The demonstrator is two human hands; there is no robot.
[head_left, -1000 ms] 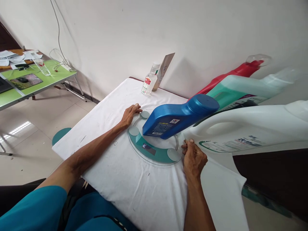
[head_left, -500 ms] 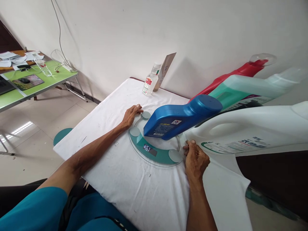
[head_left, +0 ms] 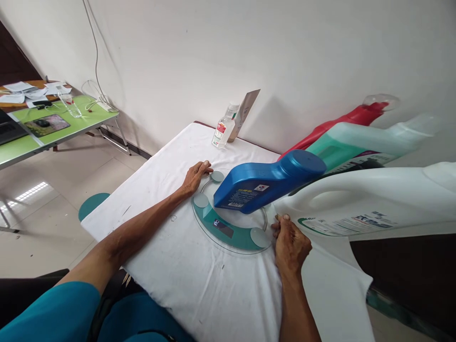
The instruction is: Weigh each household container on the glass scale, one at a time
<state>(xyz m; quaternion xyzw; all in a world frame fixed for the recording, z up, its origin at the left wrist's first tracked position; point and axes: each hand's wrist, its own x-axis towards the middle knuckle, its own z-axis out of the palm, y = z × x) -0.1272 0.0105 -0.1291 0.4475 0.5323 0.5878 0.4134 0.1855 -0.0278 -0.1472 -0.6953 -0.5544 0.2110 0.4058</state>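
A round glass scale with a green band and pale round pads lies on the white cloth. Standing on the scale is a blue bottle; its wide cap points to the upper right. My left hand is at the scale's far left edge, fingers together and bent against the glass. On the opposite side, my right hand is curled, thumb and fingers pinching at the scale's right edge. Small lit characters show on the display, too small to read surely.
Close on the right stand a large white jug, a green bottle and a red bottle. A small clear bottle and a brown card stand at the back. A green table is on the left.
The scale's display shows fewer lit characters than before. The whole view has shifted slightly; both hands keep their places at the scale's edges, and the blue bottle stays on it.
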